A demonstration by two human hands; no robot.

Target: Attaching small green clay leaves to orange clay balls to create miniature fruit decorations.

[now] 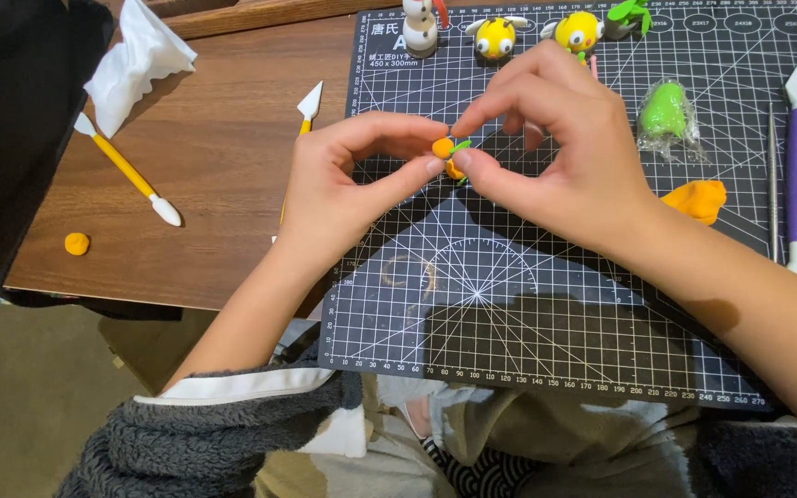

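Both hands are pinching one small orange clay piece point(445, 149) with a green leaf point(461, 146) at upper centre of the frame, above the black cutting mat point(509, 304): left hand point(343, 180) closed on it thumb-and-forefinger, right hand point(569, 138) nipping the leaf. Looks like the leaf-attaching step; next move is needing light, steady pressure, no squashing.

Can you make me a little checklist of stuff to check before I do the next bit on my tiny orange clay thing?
1. Orange clay piece pinched by left hand: ok.
2. Green leaf touching the piece, right hand fingers on it: ok.
3. Leaf stuck firmly: cannot tell.
4. Spare orange clay on the cutting mat: ok.
5. Green clay wrapped: ok.
6. Yellow shaping tool close: not ok, off the mat.
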